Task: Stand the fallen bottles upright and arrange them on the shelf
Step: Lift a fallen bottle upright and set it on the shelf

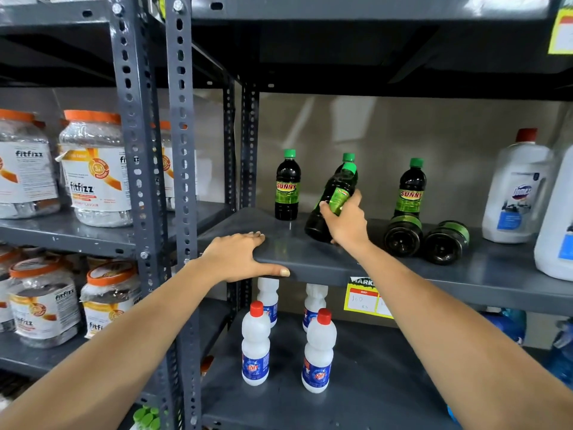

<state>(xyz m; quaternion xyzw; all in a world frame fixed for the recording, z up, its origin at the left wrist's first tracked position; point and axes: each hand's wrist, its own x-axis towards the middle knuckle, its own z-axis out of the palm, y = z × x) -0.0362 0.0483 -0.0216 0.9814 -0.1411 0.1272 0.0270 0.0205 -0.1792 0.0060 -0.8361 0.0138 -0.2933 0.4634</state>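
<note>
I find my right hand [345, 223] clenched around a tilted dark bottle [328, 209] with a green cap, its base low over the grey shelf [310, 252] and its neck leaning up and right toward the back; whether the base touches the shelf I cannot tell. My left hand [238, 257] lies flat and released on the shelf's front left corner, fingers on top, thumb along the front lip, holding nothing. One upright bottle [287, 186] stands at back left, near the corner post [248, 144], with bare shelf surface between it and the front edge. A second upright bottle [349, 164] shows only its cap and shoulder behind the held one. A third upright bottle [410, 187] stands to the right. Just in front of it, two fallen bottles [426, 240] lie side by side, bases toward me, set back from the front edge. Right of these, large white jugs [516, 193] occupy the shelf's right end, one close to the front edge. The open room lies at the shelf's front, from my left hand to the fallen pair.
</note>
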